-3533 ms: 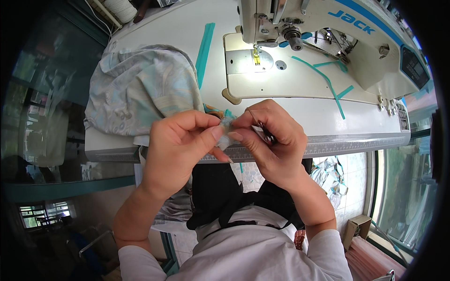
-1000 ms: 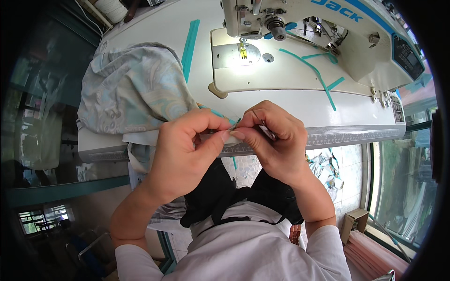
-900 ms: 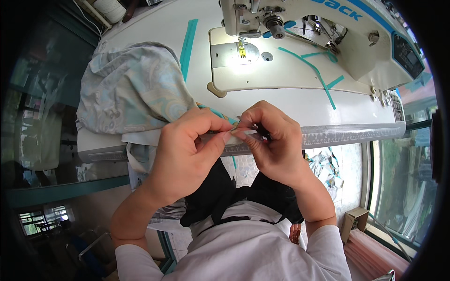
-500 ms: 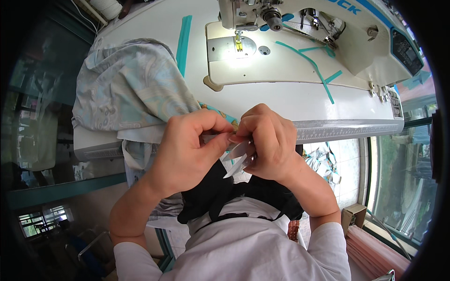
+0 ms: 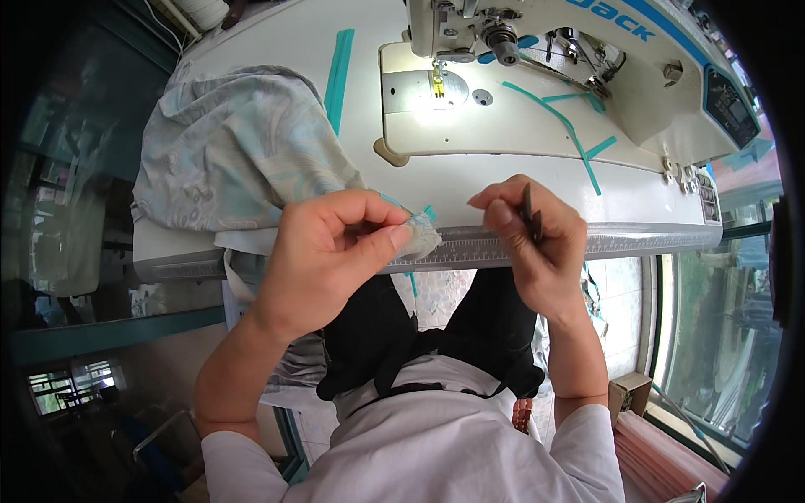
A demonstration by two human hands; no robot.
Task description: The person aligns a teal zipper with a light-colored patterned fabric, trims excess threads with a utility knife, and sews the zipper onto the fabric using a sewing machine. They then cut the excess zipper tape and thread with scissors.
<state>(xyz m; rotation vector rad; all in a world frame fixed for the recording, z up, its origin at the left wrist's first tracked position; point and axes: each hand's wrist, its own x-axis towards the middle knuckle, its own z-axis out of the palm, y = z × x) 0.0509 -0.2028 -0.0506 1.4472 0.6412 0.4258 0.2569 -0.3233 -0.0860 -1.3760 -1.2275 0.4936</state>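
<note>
Near the front edge of the sewing table (image 5: pixel 470 189), my left hand (image 5: pixel 323 256) pinches a frayed end (image 5: pixel 423 241) of patterned fabric between thumb and fingers. A bit of teal strip shows at that end. The rest of the pale grey-blue patterned fabric (image 5: pixel 243 151) lies bunched on the table beyond my left hand. My right hand (image 5: pixel 545 251) is held up to the right, apart from the fabric, its fingers curled around thread snips (image 5: pixel 530 211). Only a dark part of the snips shows; their blades are hidden by the hand.
A sewing machine (image 5: pixel 637 92) stands at the back right, its lamp lighting the needle plate (image 5: pixel 419 90). Teal strips (image 5: pixel 338 82) lie on the table and the machine bed. A ruler strip (image 5: pixel 604 243) runs along the front edge. Glass panels stand at both sides.
My right hand has moved right, away from my left hand, and the snips have turned so their silver blades no longer show. The frayed fabric end has come into sight at my left fingertips.
</note>
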